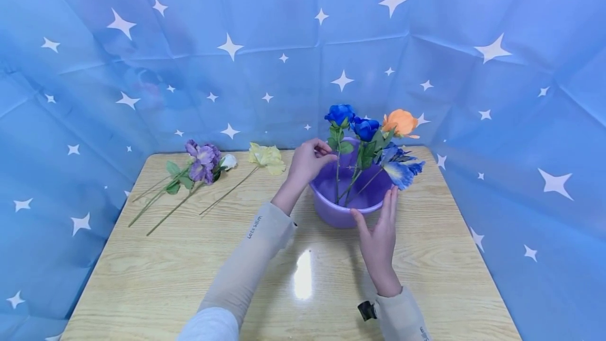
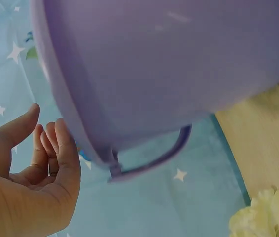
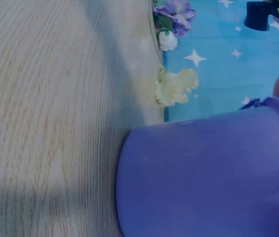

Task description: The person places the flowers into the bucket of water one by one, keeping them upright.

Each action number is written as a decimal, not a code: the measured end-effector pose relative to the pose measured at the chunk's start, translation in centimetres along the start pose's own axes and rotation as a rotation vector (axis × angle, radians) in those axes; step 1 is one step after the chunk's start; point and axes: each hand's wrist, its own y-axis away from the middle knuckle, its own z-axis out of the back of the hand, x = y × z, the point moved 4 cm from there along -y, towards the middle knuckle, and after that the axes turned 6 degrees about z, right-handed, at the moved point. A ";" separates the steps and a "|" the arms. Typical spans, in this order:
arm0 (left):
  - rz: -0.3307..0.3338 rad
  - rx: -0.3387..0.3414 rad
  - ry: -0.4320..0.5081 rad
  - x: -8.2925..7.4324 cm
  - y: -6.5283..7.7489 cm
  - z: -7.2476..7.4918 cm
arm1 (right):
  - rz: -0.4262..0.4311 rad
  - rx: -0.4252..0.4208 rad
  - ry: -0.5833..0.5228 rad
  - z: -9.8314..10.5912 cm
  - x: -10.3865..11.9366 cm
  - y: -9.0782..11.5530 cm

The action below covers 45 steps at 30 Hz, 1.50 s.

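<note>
A purple bucket (image 1: 337,219) stands on the table, with two blue roses (image 1: 340,114), an orange flower (image 1: 400,122) and a blue iris-like flower (image 1: 400,167) leaning in it. Beside the bucket's left rim is my left hand (image 1: 310,161), its thumb and loosely bent fingers apart. The left wrist view shows nothing between the thumb and fingers of that hand (image 2: 41,173). My right hand (image 1: 380,236) touches the near right of the rim with extended fingers. Only the bucket's side wall (image 3: 203,173) fills the right wrist view's lower right; the right hand is out of sight there.
On the table's (image 1: 199,272) left part lie purple flowers (image 1: 203,162), a white flower (image 1: 229,162) and a pale yellow flower (image 1: 267,158) with long stems. A blue star-patterned curtain (image 1: 284,83) surrounds the table's back and sides. The bucket's handle (image 2: 154,163) hangs at its side.
</note>
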 end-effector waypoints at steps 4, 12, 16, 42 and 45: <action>0.004 -0.035 0.047 0.4 -0.2 1.3 | -0.008 -0.001 -0.006 0.0 -0.1 0.0; -0.005 -0.092 0.098 2.1 -0.9 3.9 | -0.007 0.001 -0.015 0.0 -0.1 0.0; -0.002 -0.119 0.109 3.3 -1.3 5.1 | -0.002 0.000 -0.016 0.0 -0.1 0.0; 0.167 -0.234 0.157 13.8 -1.5 10.0 | -0.022 0.014 -0.027 0.0 -0.1 0.0; 0.168 -0.240 0.139 15.0 -1.4 10.1 | -0.026 0.015 -0.029 0.0 -0.1 0.0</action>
